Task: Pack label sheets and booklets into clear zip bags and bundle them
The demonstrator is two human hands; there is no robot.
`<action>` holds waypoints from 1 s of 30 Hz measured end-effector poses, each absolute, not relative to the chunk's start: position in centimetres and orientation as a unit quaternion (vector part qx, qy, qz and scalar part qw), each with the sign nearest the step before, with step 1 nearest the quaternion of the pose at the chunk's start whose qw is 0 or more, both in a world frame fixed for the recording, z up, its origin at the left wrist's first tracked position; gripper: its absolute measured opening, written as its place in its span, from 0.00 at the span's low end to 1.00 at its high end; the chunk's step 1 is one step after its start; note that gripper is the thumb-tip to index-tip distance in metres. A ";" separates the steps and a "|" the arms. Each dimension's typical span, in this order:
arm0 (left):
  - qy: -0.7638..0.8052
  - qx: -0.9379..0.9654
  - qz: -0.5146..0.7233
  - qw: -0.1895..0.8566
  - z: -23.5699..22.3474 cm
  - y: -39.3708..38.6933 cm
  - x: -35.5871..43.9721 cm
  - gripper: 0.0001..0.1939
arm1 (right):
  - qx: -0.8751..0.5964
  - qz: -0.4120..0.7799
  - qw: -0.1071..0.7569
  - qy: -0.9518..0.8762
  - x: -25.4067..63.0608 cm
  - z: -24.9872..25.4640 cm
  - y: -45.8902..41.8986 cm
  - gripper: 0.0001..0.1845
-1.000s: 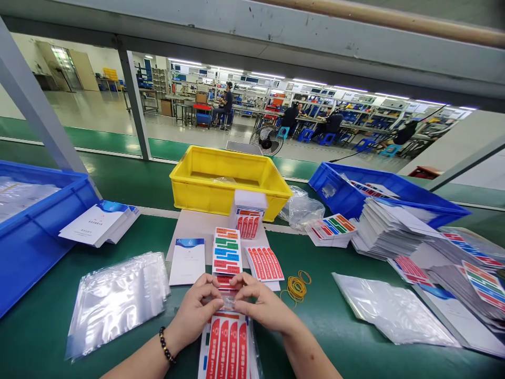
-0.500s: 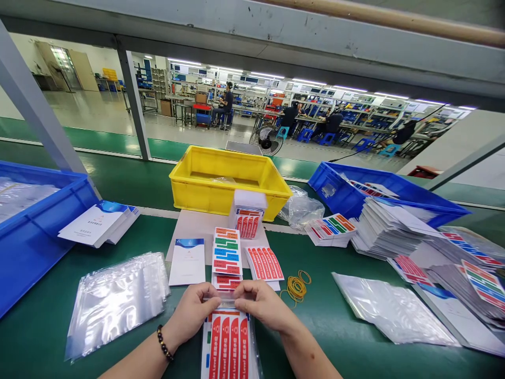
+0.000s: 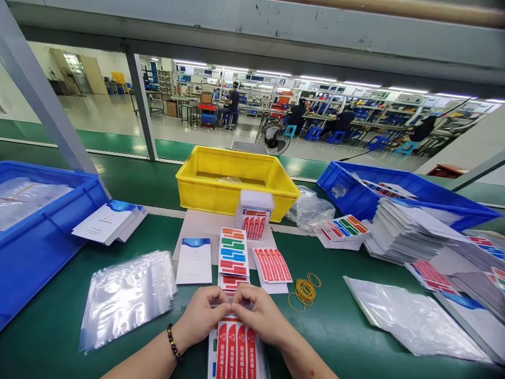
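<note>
My left hand and my right hand meet at the top edge of a clear plastic bag that holds red label sheets. Both hands pinch the bag's mouth with fingers closed, thumbs nearly touching. The bag lies on the green belt at the bottom centre. Just beyond my fingers lie a multicoloured sticker sheet, a red sticker sheet and a white-and-blue booklet.
A yellow bin stands behind, with blue bins at left and right. Clear bag stacks lie on each side. Rubber bands rest right of my hands. Stacks of booklets fill the right.
My hands have drawn closer together along the bag's mouth. The camera view shifted slightly, so everything sits a little to the right.
</note>
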State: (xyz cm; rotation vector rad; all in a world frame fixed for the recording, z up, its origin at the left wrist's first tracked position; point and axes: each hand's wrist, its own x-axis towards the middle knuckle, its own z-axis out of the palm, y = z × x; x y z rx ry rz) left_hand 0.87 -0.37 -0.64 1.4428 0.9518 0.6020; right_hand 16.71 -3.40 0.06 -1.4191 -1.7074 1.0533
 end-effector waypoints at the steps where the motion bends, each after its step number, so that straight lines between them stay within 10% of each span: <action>1: 0.412 0.631 0.262 0.603 -0.7 -0.4 0.9 0.09 | -0.542 0.398 0.333 -0.660 16.7 0.0 -3.5 0.08; 11: 0.376 0.759 0.401 0.348 0.4 -0.4 -1.2 0.09 | -0.575 0.213 0.408 -0.677 18.6 -0.7 -2.8 0.04; 30: 0.689 0.690 -0.003 0.222 2.6 1.2 -13.5 0.10 | -0.547 0.164 0.446 -0.689 18.2 -0.9 -3.2 0.12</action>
